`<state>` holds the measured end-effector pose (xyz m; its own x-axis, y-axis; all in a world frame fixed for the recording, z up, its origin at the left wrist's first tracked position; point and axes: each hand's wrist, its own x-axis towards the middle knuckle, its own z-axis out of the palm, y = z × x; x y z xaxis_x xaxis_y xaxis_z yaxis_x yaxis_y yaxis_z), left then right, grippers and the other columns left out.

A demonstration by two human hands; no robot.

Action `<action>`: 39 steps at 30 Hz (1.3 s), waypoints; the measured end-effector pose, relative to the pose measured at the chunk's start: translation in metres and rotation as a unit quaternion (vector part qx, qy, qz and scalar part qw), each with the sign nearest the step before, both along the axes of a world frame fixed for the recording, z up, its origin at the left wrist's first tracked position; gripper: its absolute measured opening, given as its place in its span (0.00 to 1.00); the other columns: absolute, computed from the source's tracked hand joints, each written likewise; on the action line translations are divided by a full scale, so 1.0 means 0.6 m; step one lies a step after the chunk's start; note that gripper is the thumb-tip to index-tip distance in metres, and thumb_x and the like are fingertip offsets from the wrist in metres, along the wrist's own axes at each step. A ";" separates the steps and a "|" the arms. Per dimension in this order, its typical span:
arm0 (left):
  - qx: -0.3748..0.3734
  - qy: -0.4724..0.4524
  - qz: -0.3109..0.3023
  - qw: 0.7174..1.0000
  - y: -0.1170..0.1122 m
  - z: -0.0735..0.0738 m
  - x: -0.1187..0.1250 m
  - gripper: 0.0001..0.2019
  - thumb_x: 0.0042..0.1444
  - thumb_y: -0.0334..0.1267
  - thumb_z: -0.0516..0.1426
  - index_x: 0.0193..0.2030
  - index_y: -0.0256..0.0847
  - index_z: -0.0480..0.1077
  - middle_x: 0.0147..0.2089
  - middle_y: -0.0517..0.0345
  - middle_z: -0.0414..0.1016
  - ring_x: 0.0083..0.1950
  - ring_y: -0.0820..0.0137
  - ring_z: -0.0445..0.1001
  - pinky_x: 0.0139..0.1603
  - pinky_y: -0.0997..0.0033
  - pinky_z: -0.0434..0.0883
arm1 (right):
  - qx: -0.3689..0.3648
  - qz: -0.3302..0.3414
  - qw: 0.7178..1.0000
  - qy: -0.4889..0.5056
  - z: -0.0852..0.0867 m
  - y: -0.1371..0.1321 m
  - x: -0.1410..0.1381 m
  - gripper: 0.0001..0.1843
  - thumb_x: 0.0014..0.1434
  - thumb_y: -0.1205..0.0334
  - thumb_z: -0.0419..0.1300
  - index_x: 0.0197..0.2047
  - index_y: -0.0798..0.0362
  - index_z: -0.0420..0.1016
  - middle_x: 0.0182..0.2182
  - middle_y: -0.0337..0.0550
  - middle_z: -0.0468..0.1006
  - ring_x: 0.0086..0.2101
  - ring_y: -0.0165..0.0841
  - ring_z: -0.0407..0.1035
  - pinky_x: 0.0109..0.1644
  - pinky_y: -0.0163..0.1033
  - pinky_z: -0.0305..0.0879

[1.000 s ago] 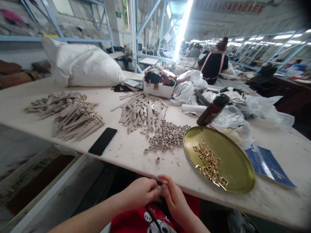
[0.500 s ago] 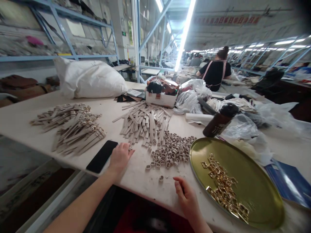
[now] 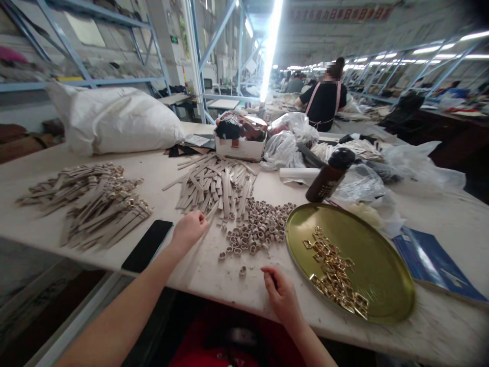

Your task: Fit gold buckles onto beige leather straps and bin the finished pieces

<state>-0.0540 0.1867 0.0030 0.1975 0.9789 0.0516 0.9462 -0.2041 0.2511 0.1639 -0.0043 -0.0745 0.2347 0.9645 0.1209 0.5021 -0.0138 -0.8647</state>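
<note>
My left hand (image 3: 191, 230) is closed in a pinch on a beige strap (image 3: 212, 210) at the near edge of a heap of loose straps (image 3: 216, 186). My right hand (image 3: 280, 291) rests low over the table front, fingers curled and thumb against them; anything inside is hidden. Between the hands lies a pile of small beige loops (image 3: 252, 232), with one stray loop (image 3: 242, 271) nearer me. Right of my right hand, gold metal buckles (image 3: 334, 278) lie on a round olive-gold tray (image 3: 385, 265). Straps with gold buckles (image 3: 103, 204) are piled at left.
Left of my left hand lies a black phone (image 3: 148, 244). A dark bottle (image 3: 329, 176) leans behind the tray, and a blue booklet (image 3: 439, 262) is to its right. Farther back are a white sack (image 3: 118, 120), a filled box (image 3: 240, 148) and plastic bags (image 3: 284, 148). A person (image 3: 324, 99) faces away.
My left hand has moved up to the strap heap and now pinches a strap. My right hand stays low, its fingers still curled. The whole view has shifted.
</note>
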 end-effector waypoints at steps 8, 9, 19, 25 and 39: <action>0.073 -0.492 0.026 0.867 -0.138 0.097 -0.049 0.12 0.54 0.45 0.52 0.39 0.40 0.60 0.33 0.59 0.73 0.32 0.73 0.71 0.35 0.74 0.68 | 0.004 -0.010 0.998 -0.055 0.001 -0.005 -0.012 0.13 0.60 0.59 0.48 0.43 0.55 0.68 0.33 0.45 0.73 0.32 0.32 0.67 0.38 0.37 0.63; 0.023 -0.542 0.028 0.839 -0.158 0.094 -0.045 0.12 0.53 0.46 0.53 0.39 0.40 0.60 0.30 0.61 0.72 0.30 0.74 0.71 0.34 0.75 0.68 | 0.007 0.000 0.998 -0.068 0.005 -0.002 -0.016 0.12 0.59 0.61 0.49 0.43 0.56 0.68 0.33 0.45 0.72 0.30 0.31 0.66 0.36 0.36 0.63; -0.517 -0.579 0.074 0.626 -0.324 -0.041 -0.001 0.10 0.50 0.35 0.55 0.40 0.34 0.65 0.36 0.57 0.71 0.31 0.79 0.70 0.32 0.80 0.66 | -0.028 0.160 0.955 -0.247 0.053 0.051 -0.054 0.09 0.55 0.70 0.51 0.35 0.56 0.72 0.34 0.46 0.70 0.36 0.33 0.64 0.42 0.38 0.59; -0.517 -0.579 0.044 0.629 -0.306 -0.018 0.002 0.11 0.51 0.35 0.52 0.40 0.33 0.67 0.34 0.56 0.72 0.30 0.78 0.70 0.29 0.80 0.66 | -0.085 0.033 0.976 0.197 0.050 0.015 -0.055 0.16 0.55 0.54 0.54 0.44 0.55 0.69 0.25 0.37 0.67 0.25 0.27 0.60 0.29 0.33 0.58; -0.449 -0.487 -0.041 0.748 -0.277 -0.042 0.047 0.14 0.54 0.47 0.49 0.30 0.36 0.64 0.22 0.64 0.67 0.19 0.80 0.64 0.21 0.80 0.60 | -0.117 -0.138 0.769 0.614 0.069 0.001 -0.082 0.17 0.37 0.57 0.70 0.25 0.55 0.67 0.19 0.32 0.68 0.21 0.21 0.60 0.24 0.25 0.58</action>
<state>-0.0256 0.0205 -0.0221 0.5554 0.6924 -0.4604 0.2184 0.4128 0.8843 0.1145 -0.0036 -0.0332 0.2329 0.8187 -0.5249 -0.7395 -0.2014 -0.6423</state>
